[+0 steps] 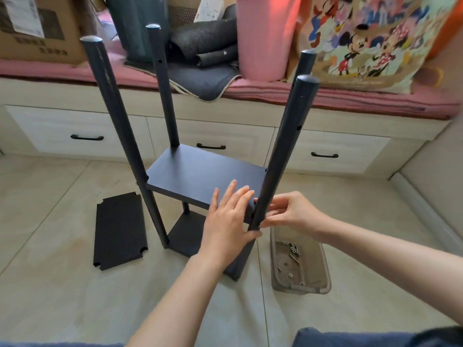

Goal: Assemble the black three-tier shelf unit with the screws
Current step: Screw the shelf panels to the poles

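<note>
The black shelf unit (200, 176) stands upright on a floor (62, 284) of pale glossy tiles, its four round matte posts rising vertically, their long axes splaying outward in the wide lens. Two flat rectangular boards sit in it: the middle shelf (195, 171) and, below it, the bottom shelf (188, 234). The left hand (228, 219) lies flat, fingers straight, on the middle shelf's near right corner, thumb against the near right post (278, 156). The right hand (288, 211) pinches at that post where the shelf meets it; what it holds I cannot tell. Left of the unit a third board (120, 231), with notched corners, lies flat on the tiles. Right of the unit sits a translucent plastic tray (300, 286) of metal screws (292, 249). Behind the unit runs a cream drawer bench (225, 131) with black handles and a pink cushion.
</note>
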Available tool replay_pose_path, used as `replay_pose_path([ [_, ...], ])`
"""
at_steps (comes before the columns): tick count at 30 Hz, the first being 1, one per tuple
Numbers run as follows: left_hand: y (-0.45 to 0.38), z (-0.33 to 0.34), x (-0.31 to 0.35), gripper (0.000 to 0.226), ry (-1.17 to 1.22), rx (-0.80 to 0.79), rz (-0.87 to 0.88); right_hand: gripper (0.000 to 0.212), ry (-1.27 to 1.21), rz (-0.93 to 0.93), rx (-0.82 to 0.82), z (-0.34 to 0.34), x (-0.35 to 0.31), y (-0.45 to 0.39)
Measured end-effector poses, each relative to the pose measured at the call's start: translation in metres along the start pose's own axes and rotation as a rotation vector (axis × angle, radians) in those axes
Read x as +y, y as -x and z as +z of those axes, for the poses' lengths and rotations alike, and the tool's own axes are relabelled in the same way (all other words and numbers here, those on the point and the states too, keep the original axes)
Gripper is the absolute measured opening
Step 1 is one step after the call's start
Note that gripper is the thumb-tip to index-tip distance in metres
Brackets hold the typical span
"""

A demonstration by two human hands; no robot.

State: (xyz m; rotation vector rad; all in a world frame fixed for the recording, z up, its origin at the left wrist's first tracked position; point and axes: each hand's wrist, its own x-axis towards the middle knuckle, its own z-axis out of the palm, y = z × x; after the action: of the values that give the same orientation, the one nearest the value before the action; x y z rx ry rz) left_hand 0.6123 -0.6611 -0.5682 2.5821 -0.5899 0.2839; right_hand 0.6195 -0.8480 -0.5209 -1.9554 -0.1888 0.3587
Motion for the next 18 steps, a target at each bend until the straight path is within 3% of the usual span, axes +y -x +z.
replay_pose_path([
  [3,-0.006,0.000,-0.012,0.087,-0.077,-0.093,0.063,0.036,0.013,-0.017,-0.031,0.002,-0.004,0.002],
  [11,-0.008,-0.005,-0.014,0.080,0.026,-0.081,0.052,0.040,0.010,0.114,-0.083,-0.004,-0.009,0.002],
  [15,-0.008,-0.007,-0.014,0.081,0.040,-0.084,0.032,0.028,-0.262,0.396,0.131,0.001,-0.010,-0.010],
  [18,-0.010,-0.006,-0.014,0.086,0.023,-0.115,0.024,0.036,-0.417,0.500,0.194,0.008,-0.011,-0.016],
])
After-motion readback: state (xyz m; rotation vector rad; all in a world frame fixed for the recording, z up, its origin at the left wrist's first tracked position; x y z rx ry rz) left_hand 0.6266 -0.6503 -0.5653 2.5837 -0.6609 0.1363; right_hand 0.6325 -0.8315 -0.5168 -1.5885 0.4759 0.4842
